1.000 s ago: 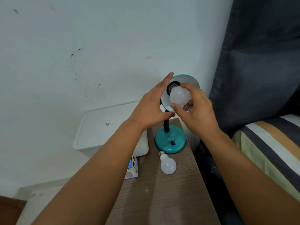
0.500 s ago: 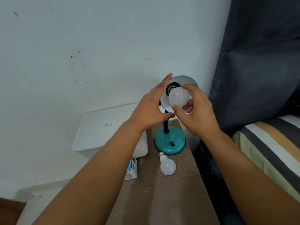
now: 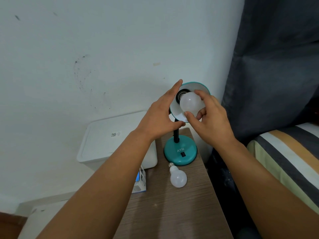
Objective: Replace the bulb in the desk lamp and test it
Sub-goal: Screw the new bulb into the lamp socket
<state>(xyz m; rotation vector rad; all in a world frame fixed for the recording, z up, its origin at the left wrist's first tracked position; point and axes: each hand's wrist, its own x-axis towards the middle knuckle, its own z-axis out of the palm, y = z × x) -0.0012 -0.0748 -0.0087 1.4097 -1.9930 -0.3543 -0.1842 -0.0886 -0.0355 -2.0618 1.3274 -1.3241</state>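
The right hand [image 3: 209, 121] pinches a white bulb [image 3: 190, 104] between thumb and fingertips, its screw end pointed into the dark socket inside the teal lamp shade [image 3: 202, 86], most likely so it can be twisted home. The left hand [image 3: 160, 118] is spread, thumb under and fingers along the shade's left rim, apparently bracing the shade against that twisting. The lamp base [image 3: 180, 152], marked ATN with a black switch [image 3: 183, 154], stands on a narrow wooden table [image 3: 172, 213]. A second bulb [image 3: 177, 177] lies loose on the table just in front of the base. A small box [image 3: 140, 182] sits beside a white bin [image 3: 110, 140].
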